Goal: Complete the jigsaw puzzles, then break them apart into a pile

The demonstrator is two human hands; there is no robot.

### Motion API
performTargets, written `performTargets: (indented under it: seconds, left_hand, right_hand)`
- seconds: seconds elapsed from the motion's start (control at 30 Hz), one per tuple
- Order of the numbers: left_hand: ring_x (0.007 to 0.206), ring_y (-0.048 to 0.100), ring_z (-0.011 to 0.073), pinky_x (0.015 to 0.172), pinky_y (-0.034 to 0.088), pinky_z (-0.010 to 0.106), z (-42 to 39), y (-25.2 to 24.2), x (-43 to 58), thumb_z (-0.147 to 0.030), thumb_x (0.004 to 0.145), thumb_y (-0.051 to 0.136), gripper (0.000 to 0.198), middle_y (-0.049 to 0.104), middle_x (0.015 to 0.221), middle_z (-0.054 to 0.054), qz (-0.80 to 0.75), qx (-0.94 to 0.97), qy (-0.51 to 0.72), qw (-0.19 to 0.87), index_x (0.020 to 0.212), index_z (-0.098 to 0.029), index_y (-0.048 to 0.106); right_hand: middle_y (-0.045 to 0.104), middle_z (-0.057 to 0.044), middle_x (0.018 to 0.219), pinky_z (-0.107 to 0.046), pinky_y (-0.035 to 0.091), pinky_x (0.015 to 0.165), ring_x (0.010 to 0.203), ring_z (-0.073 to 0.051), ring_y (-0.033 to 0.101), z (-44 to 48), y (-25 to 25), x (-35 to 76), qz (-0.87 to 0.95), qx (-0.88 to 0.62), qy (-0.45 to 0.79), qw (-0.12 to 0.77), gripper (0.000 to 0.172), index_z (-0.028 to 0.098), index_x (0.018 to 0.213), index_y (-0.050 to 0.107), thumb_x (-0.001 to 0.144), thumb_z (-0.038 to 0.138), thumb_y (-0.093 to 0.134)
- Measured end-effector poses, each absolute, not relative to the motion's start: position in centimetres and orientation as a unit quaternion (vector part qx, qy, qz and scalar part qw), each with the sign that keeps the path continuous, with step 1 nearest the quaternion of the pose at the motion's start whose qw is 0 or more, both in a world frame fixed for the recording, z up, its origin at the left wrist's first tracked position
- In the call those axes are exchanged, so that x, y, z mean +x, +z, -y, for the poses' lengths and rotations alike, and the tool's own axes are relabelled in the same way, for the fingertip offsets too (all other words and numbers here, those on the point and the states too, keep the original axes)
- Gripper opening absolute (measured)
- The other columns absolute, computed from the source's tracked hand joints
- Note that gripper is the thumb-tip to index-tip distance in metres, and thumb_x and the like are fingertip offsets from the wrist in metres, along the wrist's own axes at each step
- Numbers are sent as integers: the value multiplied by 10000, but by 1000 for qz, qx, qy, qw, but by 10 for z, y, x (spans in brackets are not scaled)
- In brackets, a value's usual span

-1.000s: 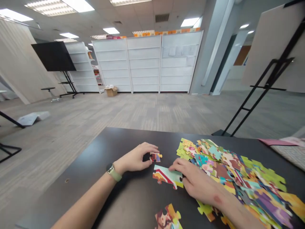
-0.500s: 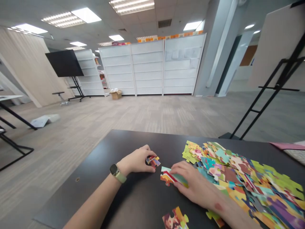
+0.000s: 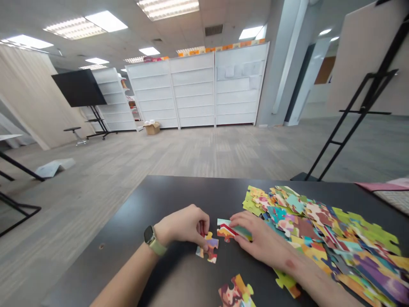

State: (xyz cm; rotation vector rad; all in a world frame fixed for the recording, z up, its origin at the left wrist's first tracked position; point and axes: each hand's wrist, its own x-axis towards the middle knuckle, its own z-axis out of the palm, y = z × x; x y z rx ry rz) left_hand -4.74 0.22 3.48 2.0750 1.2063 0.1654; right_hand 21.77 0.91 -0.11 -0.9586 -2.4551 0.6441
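My left hand (image 3: 189,226), with a watch on its wrist, pinches a small puzzle piece (image 3: 211,248) in purple, yellow and red between thumb and fingers, low over the dark table (image 3: 166,192). Just to the right, my right hand (image 3: 255,232) has its fingers closed over a puzzle section (image 3: 225,229) with a red and white stripe, teal above and orange below. The hand covers that section's right part. A gap separates the two pieces. Nearer to me lies another puzzle piece (image 3: 234,292) in maroon, orange and green, partly cut off by the frame's lower edge.
A heap of loose puzzle pieces (image 3: 332,238) spreads over the table's right side, partly under my right forearm. At the far right edge sits a pink-edged item (image 3: 380,186). Beyond the table stand a black easel stand (image 3: 351,115) and white shelves (image 3: 193,91).
My left hand has moved slightly nearer to me and turned its piece, which now shows more of its face below the fingers. My right hand stays on the striped section.
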Motion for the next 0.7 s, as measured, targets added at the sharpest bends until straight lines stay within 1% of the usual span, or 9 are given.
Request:
performTargets:
  seconds: [0.1, 0.23, 0.3, 0.37, 0.43, 0.57, 0.7]
  left_hand:
    - [563, 581, 99, 508, 366, 181, -1, 28, -37, -451, 659, 879, 374, 639, 628, -45, -431, 817, 79, 374, 715, -172, 636]
    - [526, 494, 71, 479, 308, 189, -1, 21, -29, -493, 664, 872, 423, 592, 615, -62, -390, 856, 104, 324, 681, -173, 596]
    - [510, 460, 64, 471, 291, 192, 0, 22, -28, -512, 700, 843, 432, 564, 600, -67, -387, 862, 103, 309, 668, -171, 579]
    - [514, 472, 65, 480, 306, 186, 2, 25, -28, -496, 774, 789, 401, 554, 599, -64, -389, 861, 98, 313, 682, -169, 576]
    - [538, 505, 71, 506, 342, 176, 2, 27, -29, -449, 804, 771, 350, 563, 619, -59, -384, 861, 95, 321, 716, -169, 581]
    - [577, 536, 82, 546, 383, 171, 0, 26, -30, -359, 743, 829, 309, 573, 648, -61, -368, 864, 83, 333, 761, -173, 583]
    - [606, 555, 93, 562, 401, 176, -1, 25, -31, -331, 730, 831, 286, 585, 676, -51, -369, 864, 72, 334, 793, -170, 602]
  right_hand:
    - [672, -79, 1163, -384, 480, 995, 1103, -227, 606, -9, -2, 218, 884, -343, 227, 221, 242, 204, 1048, 681, 842, 132, 576]
    - [678, -78, 1143, -370, 491, 979, 1084, -221, 618, -8, 0, 218, 886, -339, 225, 224, 227, 201, 1042, 683, 848, 138, 584]
    - [686, -76, 1125, -365, 498, 966, 1073, -220, 626, -8, 1, 217, 885, -340, 222, 227, 210, 204, 1025, 689, 852, 142, 590]
    - [692, -79, 1122, -371, 498, 966, 1074, -224, 629, -8, 2, 217, 887, -338, 217, 228, 201, 204, 1021, 695, 853, 147, 601]
    - [694, -85, 1130, -382, 493, 974, 1083, -229, 626, -9, 1, 217, 891, -331, 211, 227, 196, 200, 1031, 698, 865, 157, 602]
    - [700, -84, 1127, -389, 484, 985, 1094, -227, 614, -11, -1, 217, 902, -310, 204, 222, 181, 193, 1032, 699, 898, 165, 581]
    - [694, -103, 1130, -403, 487, 981, 1092, -236, 608, -11, -1, 216, 908, -306, 186, 216, 181, 172, 1040, 698, 924, 181, 559]
